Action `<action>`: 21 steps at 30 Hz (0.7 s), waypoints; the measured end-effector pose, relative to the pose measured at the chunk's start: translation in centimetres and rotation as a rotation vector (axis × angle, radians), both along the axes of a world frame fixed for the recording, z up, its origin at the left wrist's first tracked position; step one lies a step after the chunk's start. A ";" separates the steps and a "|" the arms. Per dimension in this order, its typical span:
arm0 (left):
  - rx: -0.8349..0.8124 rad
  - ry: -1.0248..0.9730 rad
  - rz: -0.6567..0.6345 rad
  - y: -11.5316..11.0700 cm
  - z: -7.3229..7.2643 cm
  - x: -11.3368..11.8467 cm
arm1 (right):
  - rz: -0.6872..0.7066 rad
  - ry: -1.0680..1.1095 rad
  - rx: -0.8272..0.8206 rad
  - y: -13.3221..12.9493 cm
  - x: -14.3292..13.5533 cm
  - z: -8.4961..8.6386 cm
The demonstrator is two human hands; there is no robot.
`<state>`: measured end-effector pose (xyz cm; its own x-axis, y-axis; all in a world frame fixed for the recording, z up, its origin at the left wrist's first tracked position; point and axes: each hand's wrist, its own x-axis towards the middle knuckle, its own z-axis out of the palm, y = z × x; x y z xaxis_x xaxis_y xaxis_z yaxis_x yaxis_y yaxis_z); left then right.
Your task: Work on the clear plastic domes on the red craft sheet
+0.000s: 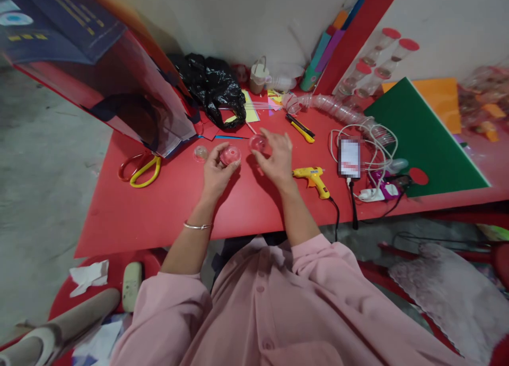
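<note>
My left hand (217, 170) grips a small clear round plastic cup or dome (230, 155), its fingers curled round the side. A second clear round plastic piece (257, 143) sits between the thumb and fingers of my right hand (279, 156), a short gap away from the first. Both are held just above the red table (246, 212). Left of my left hand stands another small clear piece (201, 153) with something pale brown in it. A yellow glue gun (312, 179) lies to the right of my right hand, and a yellow and black utility knife (301, 128) lies beyond it.
Large red-and-yellow scissors (145, 171) lie at left beside a tall open bag (131, 101). A black plastic bag (210, 85) is at the back. At right are a cabled phone (349, 158), a chain of stacked clear cups (338, 106) and a green board (425, 143).
</note>
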<state>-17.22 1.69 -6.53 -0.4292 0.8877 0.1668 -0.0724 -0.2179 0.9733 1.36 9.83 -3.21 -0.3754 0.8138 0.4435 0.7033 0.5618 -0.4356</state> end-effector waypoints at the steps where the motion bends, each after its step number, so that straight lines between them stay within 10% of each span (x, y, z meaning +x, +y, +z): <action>1: 0.011 0.033 0.010 0.0 0.0 -0.1 | 0.073 0.057 0.007 -0.6 -0.9 -0.2; 11: 0.066 0.113 0.004 0.0 -0.5 -0.4 | 0.286 0.545 -0.126 -2.2 -2.6 -2.8; 21: -0.008 0.153 0.068 -0.1 -0.3 -0.2 | 0.187 0.433 0.092 -2.6 -2.1 -2.3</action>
